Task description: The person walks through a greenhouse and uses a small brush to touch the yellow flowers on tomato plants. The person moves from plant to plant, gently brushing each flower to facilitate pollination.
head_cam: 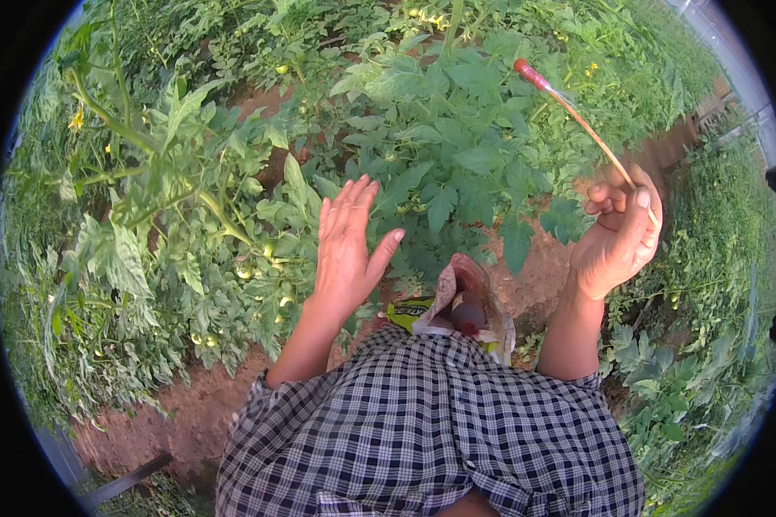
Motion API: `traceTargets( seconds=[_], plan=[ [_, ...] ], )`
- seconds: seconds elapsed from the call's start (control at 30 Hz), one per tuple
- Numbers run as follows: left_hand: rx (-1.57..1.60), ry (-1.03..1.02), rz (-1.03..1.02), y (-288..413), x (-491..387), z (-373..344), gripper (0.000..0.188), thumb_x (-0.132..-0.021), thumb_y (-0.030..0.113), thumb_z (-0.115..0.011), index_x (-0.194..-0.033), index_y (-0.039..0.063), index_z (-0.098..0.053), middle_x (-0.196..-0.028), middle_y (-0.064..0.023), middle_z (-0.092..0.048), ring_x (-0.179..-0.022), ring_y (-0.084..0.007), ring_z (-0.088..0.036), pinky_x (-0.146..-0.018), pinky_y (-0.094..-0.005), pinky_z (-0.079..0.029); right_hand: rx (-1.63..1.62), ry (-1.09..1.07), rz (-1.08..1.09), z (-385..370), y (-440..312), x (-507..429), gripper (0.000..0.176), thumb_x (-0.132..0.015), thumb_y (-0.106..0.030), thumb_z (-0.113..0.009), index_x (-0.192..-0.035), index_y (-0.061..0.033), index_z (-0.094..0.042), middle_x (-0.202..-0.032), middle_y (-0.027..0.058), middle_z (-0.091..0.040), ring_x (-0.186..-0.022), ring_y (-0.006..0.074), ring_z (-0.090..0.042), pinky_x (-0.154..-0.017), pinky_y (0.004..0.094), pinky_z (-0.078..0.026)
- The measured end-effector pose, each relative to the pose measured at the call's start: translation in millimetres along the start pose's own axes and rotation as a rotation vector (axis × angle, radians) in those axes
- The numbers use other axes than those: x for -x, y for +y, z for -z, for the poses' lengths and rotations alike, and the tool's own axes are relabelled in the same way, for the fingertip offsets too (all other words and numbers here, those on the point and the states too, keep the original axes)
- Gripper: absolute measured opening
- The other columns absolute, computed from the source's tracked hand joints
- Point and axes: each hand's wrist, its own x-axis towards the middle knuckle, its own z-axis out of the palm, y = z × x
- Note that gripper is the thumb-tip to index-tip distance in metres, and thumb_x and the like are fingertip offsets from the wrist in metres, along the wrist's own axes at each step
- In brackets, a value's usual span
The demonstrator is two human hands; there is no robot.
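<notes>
Between thumb and fingers, my right hand [621,232] pinches the lower end of a thin wooden stick [588,129]. The stick slants up and left, and its far end carries a pink-red wrapped tip [531,73]. My left hand [349,239] is spread, back upward and empty, beside the leaves of a tomato plant [284,207]. Ahead of both hands stands another leafy tomato plant [452,136]. Against my checked shirt, low in front, hangs an open pouch [499,297] holding a dark red bottle-like container [469,313].
Green tomatoes [244,271] hang low on the left. A thick tomato stem [223,216] with branches reaches up at left. Bare reddish soil [194,413] runs along the row. A dark bar [129,479] crosses the lower left. More plants [705,258] line the right side.
</notes>
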Motion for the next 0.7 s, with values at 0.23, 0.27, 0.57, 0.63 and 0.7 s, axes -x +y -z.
traceTargets(
  seconds=[0.23,0.27,0.57,0.63,0.7],
  plan=[
    [-0.298,-0.313,0.147,-15,-1,-64,0.087,-0.086,0.050,-0.056,-0.142,-0.007,-0.021,-0.145,-0.0246,-0.030,-0.139,-0.0370,-0.022,-0.113,-0.0512,-0.010,-0.025,-0.120,-0.074,37,-24,26,0.028,-0.094,-0.022,-0.051,-0.101,0.0047,-0.056,-0.073,0.0142,-0.061,-0.059,0.0185,-0.058,-0.050,0.0250,-0.045],
    [-0.314,-0.374,0.167,-17,1,-70,0.087,-0.086,0.051,-0.056,-0.142,-0.007,-0.021,-0.145,-0.0244,-0.030,-0.139,-0.0368,-0.022,-0.113,-0.0518,-0.010,-0.005,-0.145,-0.064,40,-24,30,0.028,-0.094,-0.021,-0.052,-0.102,0.0054,-0.056,-0.073,0.0158,-0.062,-0.059,0.0193,-0.059,-0.050,0.0252,-0.046],
    [-0.263,-0.459,0.187,-17,25,-82,0.080,-0.083,0.046,-0.060,-0.139,-0.005,-0.032,-0.142,-0.0218,-0.036,-0.137,-0.0352,-0.026,-0.114,-0.0526,-0.009,0.001,-0.265,-0.148,62,-21,43,0.032,-0.093,-0.026,-0.050,-0.101,0.0040,-0.056,-0.074,0.0138,-0.060,-0.061,0.0184,-0.056,-0.050,0.0240,-0.041],
    [-0.226,-0.455,0.171,-8,26,-77,0.079,-0.083,0.045,-0.061,-0.138,-0.004,-0.034,-0.141,-0.0215,-0.038,-0.137,-0.0353,-0.026,-0.114,-0.0528,-0.009,-0.005,-0.254,-0.177,68,-17,41,0.032,-0.093,-0.026,-0.048,-0.103,0.0031,-0.055,-0.073,0.0131,-0.059,-0.061,0.0177,-0.055,-0.051,0.0236,-0.040],
    [-0.159,-0.424,0.135,5,27,-70,0.067,-0.083,0.038,-0.063,-0.134,0.001,-0.042,-0.139,-0.0182,-0.041,-0.136,-0.0329,-0.028,-0.114,-0.0525,-0.011,-0.028,-0.251,-0.205,77,-14,40,0.031,-0.093,-0.026,-0.048,-0.104,0.0027,-0.055,-0.073,0.0128,-0.058,-0.061,0.0173,-0.054,-0.051,0.0235,-0.040]
  ],
)
